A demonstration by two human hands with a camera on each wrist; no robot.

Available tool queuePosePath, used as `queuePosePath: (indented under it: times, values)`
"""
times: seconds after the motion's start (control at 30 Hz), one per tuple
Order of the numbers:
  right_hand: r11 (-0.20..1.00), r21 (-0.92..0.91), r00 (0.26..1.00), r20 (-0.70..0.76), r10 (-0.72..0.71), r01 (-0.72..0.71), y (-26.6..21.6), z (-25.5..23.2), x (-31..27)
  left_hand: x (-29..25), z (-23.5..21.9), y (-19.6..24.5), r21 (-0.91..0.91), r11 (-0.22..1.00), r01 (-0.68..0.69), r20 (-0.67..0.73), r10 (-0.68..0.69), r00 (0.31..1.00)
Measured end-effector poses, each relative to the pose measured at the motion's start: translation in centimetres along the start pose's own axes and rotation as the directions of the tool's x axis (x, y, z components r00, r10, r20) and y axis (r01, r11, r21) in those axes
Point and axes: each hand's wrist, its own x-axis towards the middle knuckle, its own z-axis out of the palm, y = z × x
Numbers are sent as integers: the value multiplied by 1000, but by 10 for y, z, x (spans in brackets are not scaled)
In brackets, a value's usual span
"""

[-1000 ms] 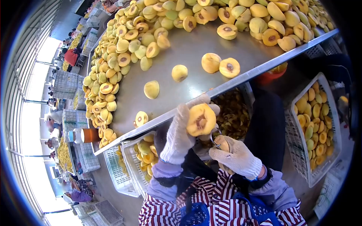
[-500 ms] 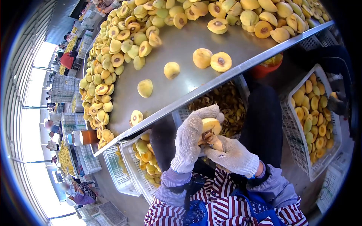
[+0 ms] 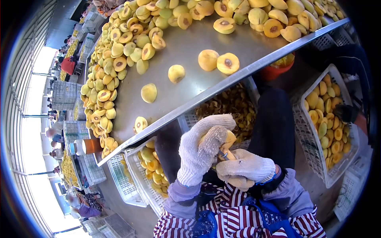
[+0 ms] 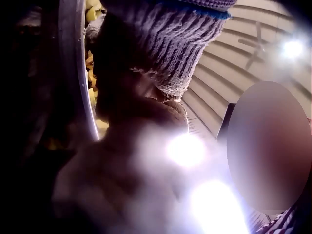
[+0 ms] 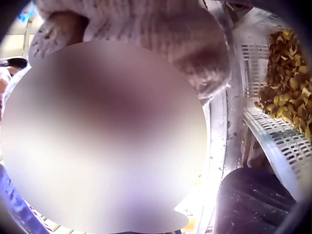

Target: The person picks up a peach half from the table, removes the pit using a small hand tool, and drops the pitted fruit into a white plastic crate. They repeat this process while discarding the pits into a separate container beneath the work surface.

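Both hands wear pale knitted gloves, close together below the table edge. The left hand (image 3: 202, 146) curls its fingers round a yellow peach half (image 3: 229, 139), mostly hidden by the glove. Against the fruit's cut side, the right hand (image 3: 246, 168) grips a small metal tool (image 3: 227, 154), only part of which shows. In the left wrist view the picture is dark and glared, with the glove cuff (image 4: 170, 44) at the top. In the right wrist view the glove (image 5: 161, 34) fills the top and a blurred patch covers the middle.
A metal table (image 3: 190, 95) bears a heap of peach halves (image 3: 115, 59) and several loose ones. Beneath its edge stands a crate of dark scraps (image 3: 248, 81). Peach-filled crates stand left (image 3: 152, 198) and right (image 3: 329, 180), a dark-gloved hand (image 3: 346, 113) at the right one.
The peach half has turned from facing the camera to mostly hidden in the left hand. Both hands moved lower and together, the tool now against the fruit. Another person's gloved hand reached the right crate.
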Motion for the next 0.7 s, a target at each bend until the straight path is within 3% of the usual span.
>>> queuePosePath:
  times: [0.13, 0.17, 0.23, 0.3, 0.37, 0.4, 0.47, 0.53, 0.6, 0.63, 0.67, 0.7]
  values:
    - [990, 136, 989, 145, 27, -47, 5, -5, -5, 1, -3, 7, 89, 990, -111, 77, 105, 992]
    - [985, 162, 984, 178, 30, -59, 8, -7, -5, 5, -1, 5, 201, 936, -287, 52, 283, 958]
    - [972, 225, 972, 233, 9, -63, 11, -10, -5, 5, 7, -3, 188, 913, -363, 9, 367, 930]
    - [974, 219, 979, 203, 11, -56, 11, -8, -7, 4, 11, -2, 11, 960, -281, 4, 281, 960]
    - [988, 148, 995, 92, 29, -42, 7, -2, -11, 2, 14, 9, -306, 952, 8, 108, 27, 994]
    - [990, 135, 997, 76, 28, -38, 7, -1, -11, 2, 13, 10, -450, 881, 146, 88, -118, 989]
    - [994, 106, 998, 55, 22, -28, 7, 1, -11, 8, 11, 8, -698, 624, 352, 110, -392, 913]
    - [996, 93, 997, 81, -6, -1, 6, -3, -9, 10, 0, -2, -638, 732, 241, -56, -356, 933]
    - [990, 124, 981, 170, -94, 73, 5, -15, -8, 0, -27, -15, -476, 877, 71, -299, -237, 924]
    - [967, 253, 986, 160, -54, 12, 7, -19, -6, -10, -53, -26, -359, 933, 2, -432, -169, 886]
    - [979, 204, 993, 115, -41, 17, 2, -15, -8, -20, -79, -30, -231, 972, -53, -546, -84, 834]
    - [988, 154, 997, 68, -29, 18, -4, -7, -11, -27, -98, -23, 15, 992, 123, -632, -86, 770]
